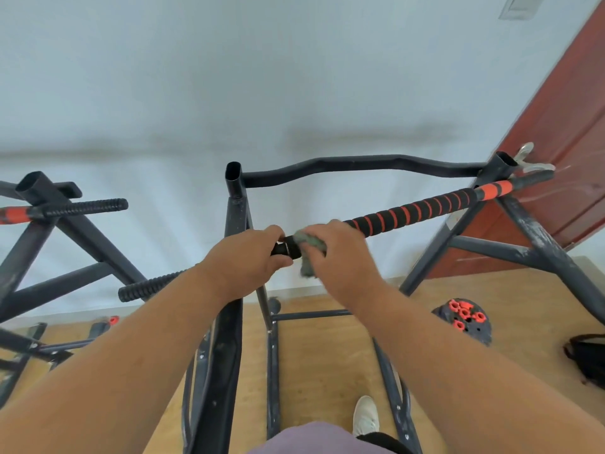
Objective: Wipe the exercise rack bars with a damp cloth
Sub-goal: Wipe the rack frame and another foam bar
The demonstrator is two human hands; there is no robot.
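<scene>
Both hands crowd the near end of the striped bar [422, 206]: the left hand [252, 257] grips the tip, and the right hand [337, 253] holds the grey cloth [309, 249] around the bar just beside it. Along the bar to the right the foam grip lies bare as far as the right upright post [505, 165], where a wing nut [527, 155] juts out. Behind, the curved crossbar [360, 165] runs well apart from it. The middle upright post [235, 191] stands close by the left hand, and a ribbed handle [150, 286] pokes out under the left forearm.
</scene>
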